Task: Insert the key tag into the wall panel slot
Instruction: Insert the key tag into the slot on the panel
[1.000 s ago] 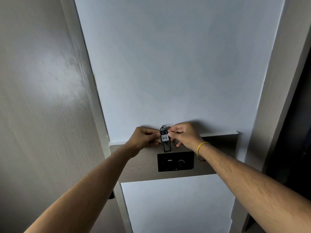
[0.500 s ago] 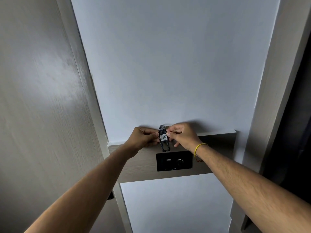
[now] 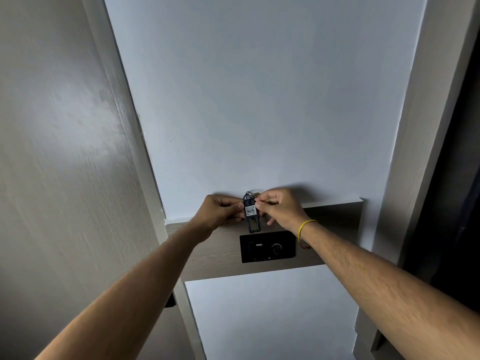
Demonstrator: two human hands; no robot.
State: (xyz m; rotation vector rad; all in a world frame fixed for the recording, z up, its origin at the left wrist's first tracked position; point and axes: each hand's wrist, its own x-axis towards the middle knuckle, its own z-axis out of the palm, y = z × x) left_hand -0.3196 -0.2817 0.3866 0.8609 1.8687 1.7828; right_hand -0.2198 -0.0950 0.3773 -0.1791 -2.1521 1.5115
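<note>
A black key tag (image 3: 251, 215) with a white label reading 407 hangs upright, its metal ring at the top. My left hand (image 3: 220, 211) pinches its left side and my right hand (image 3: 279, 207) pinches its right side near the label. The tag's lower end sits just above the black wall panel (image 3: 267, 246), apart from it. The panel is mounted on a wooden strip (image 3: 332, 222) and shows a small light slot mark on its left half and a round dial on its right half.
A wood-grain door (image 3: 59, 178) stands at the left with its frame (image 3: 135, 141). White wall (image 3: 254, 100) fills the middle. A pale frame (image 3: 426, 126) and a dark opening (image 3: 457, 203) lie at the right. A yellow band circles my right wrist.
Both hands and the tag stay in nearly the same place above the panel; the view has shifted slightly.
</note>
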